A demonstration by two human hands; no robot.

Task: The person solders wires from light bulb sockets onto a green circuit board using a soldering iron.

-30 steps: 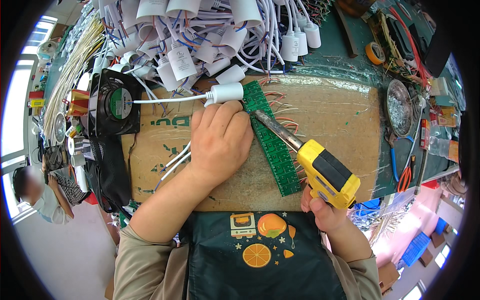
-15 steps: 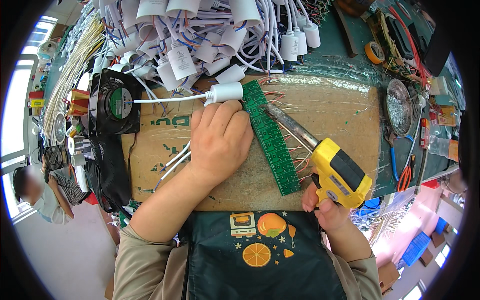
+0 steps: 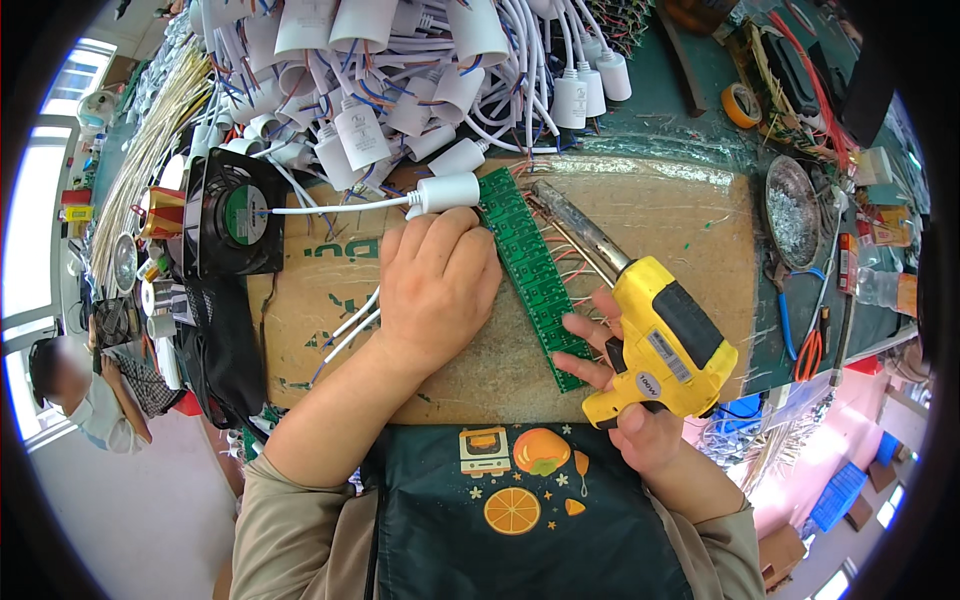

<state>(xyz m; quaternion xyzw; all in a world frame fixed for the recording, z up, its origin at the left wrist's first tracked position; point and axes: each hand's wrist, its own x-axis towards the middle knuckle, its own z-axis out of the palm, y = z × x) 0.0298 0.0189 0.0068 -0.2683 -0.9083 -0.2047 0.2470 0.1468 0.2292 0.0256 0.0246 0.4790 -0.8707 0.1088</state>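
Green circuit board strip lies slanted across the brown board on my counter, red and white wires poking out from its right side. My right hand has the yellow soldering gun, thumb under the handle and a couple of fingers stretched out loosely past the trigger; the gun body hides most of the palm. Its dark tip is over by the wires near the strip's upper end, but can't tell if it's touching anything. My left hand is curled knuckles-up just left of the strip, right below a white socket. Fingertips are tucked out of sight, so no clue what they're gripping, if anything. White cables disappear under that hand too. Socket pile up top gets cut off by the frame edge.
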